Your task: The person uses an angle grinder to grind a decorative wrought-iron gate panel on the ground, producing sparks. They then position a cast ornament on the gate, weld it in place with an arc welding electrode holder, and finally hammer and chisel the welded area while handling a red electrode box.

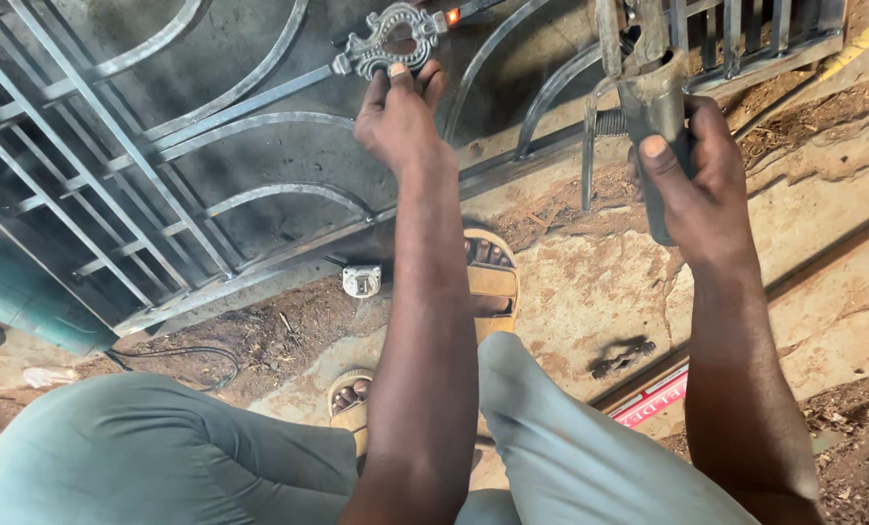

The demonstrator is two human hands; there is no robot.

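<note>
My left hand (399,117) holds an ornate cast-metal scroll piece (388,39) against a steel gate panel (162,175) that lies on the ground. The ornament's right end glows orange (451,16). My right hand (697,180) grips the grey handle of a welding electrode holder (653,107), held upright to the right of the ornament. I am squatting, with grey trousers and sandalled feet (491,277) below my arms.
The gate has curved and straight bars on dark sheet metal. A small white block (362,281), a dark cast ornament (622,358) and a black cable (182,355) lie on the dirt and stone ground. A red strip (648,401) lies by my right forearm.
</note>
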